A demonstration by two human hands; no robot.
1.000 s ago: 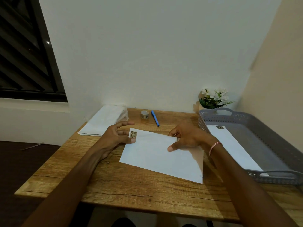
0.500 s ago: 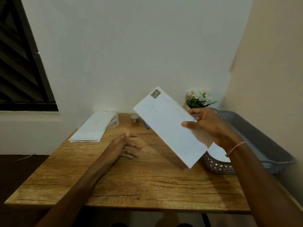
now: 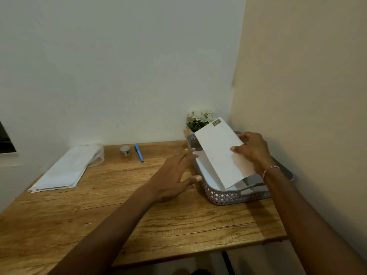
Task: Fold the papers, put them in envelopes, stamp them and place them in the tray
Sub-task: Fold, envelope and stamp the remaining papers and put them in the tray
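My right hand (image 3: 253, 150) grips a white envelope (image 3: 219, 151) by its right edge and holds it tilted over the grey perforated tray (image 3: 222, 196). A small stamp (image 3: 216, 122) sits on the envelope's far corner. Another white envelope (image 3: 204, 165) lies inside the tray beneath it. My left hand (image 3: 175, 175) hovers beside the tray's left wall with fingers straight and spread, holding nothing. A stack of white papers and envelopes (image 3: 65, 169) lies at the table's far left.
A small roll of stamps (image 3: 125, 150) and a blue pen (image 3: 139, 153) lie at the back of the wooden table (image 3: 139, 225). A pot of white flowers (image 3: 199, 119) stands behind the tray in the corner. A beige wall runs close along the right.
My right hand has lifted the stamped envelope off the table and carried it right, now lowering it over the tray. My left hand let go and moved toward the tray's left wall.
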